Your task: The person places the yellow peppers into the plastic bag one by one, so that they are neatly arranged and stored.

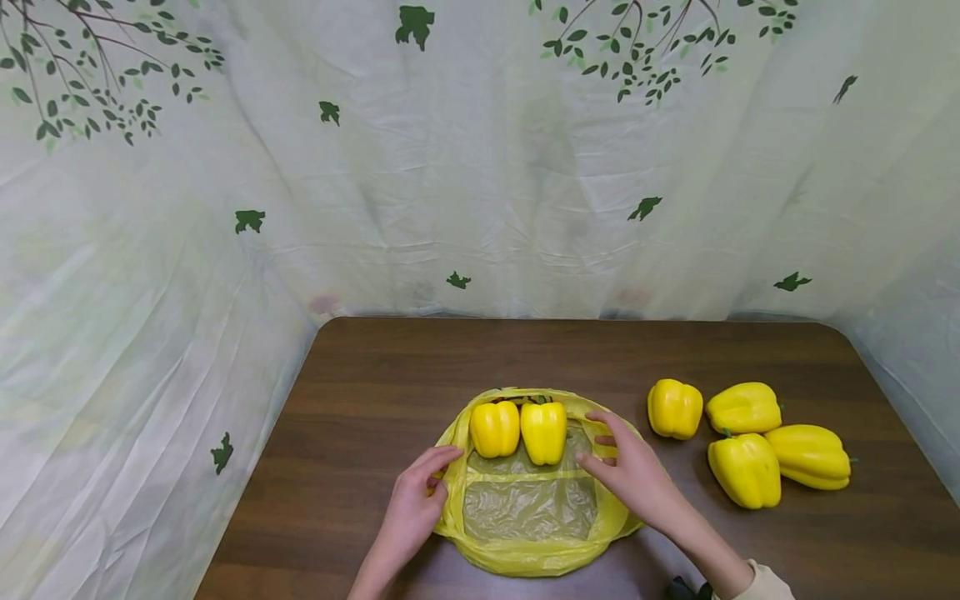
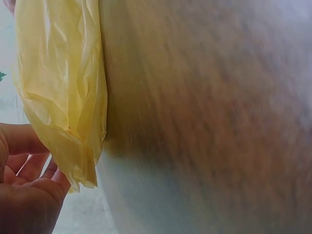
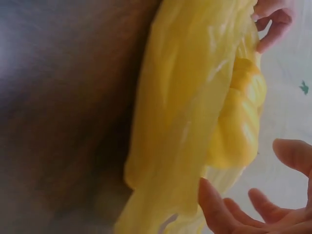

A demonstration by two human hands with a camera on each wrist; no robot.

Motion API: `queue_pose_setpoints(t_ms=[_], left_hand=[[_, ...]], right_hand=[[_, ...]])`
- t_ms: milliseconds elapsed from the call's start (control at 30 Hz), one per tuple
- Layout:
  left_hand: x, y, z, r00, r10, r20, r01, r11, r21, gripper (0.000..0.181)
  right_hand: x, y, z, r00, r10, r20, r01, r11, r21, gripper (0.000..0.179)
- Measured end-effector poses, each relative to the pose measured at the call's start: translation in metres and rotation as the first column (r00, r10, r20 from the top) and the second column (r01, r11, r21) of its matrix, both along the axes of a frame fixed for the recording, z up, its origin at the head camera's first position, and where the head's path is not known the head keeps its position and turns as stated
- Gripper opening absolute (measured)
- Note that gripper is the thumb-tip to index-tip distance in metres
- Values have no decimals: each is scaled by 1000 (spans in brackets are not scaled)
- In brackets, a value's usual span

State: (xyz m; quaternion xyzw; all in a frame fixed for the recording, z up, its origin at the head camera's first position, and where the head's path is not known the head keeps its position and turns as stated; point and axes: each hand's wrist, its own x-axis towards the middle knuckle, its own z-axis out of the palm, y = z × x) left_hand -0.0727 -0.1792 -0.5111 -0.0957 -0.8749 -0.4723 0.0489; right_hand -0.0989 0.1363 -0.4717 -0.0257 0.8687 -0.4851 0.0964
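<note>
A thin yellow plastic bag [image 1: 536,557] lies spread with its mouth up and its rim rolled outward. Inside it, at the far side, two yellow bell peppers [image 1: 495,430] sit side by side. My left hand [image 1: 415,500] is at the bag's left rim, fingers loosely bent and one reaching over the edge. In the left wrist view, bag film [image 2: 66,83] covers some of its fingertips. Above the right rim, my right hand [image 1: 630,471] holds its fingers spread, with nothing between thumb and fingers. The right wrist view shows those fingertips [image 3: 213,202] close against the bag's side.
Right of the bag, several more yellow bell peppers [image 1: 744,471] lie grouped on the brown wooden table [image 1: 360,400]. One pepper [image 1: 675,408] stands slightly apart, nearest the bag. A pale leaf-print curtain [image 1: 495,208] hangs behind the table and along its sides.
</note>
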Motion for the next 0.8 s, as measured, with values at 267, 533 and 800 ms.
queue_pose_setpoints(t_ms=[267, 533, 800], left_hand=[[-1, 0, 1, 1000, -2, 10, 2, 1000, -9, 50], [-2, 0, 0, 1000, -5, 2, 5, 1000, -18, 51], [-3, 0, -2, 1000, -16, -12, 16, 1000, -24, 50]], right_hand=[[18, 15, -3, 995, -17, -101, 17, 1000, -2, 57], [31, 30, -4, 982, 6, -187, -11, 1000, -23, 54], [42, 43, -6, 955, -13, -298, 18, 1000, 13, 51]])
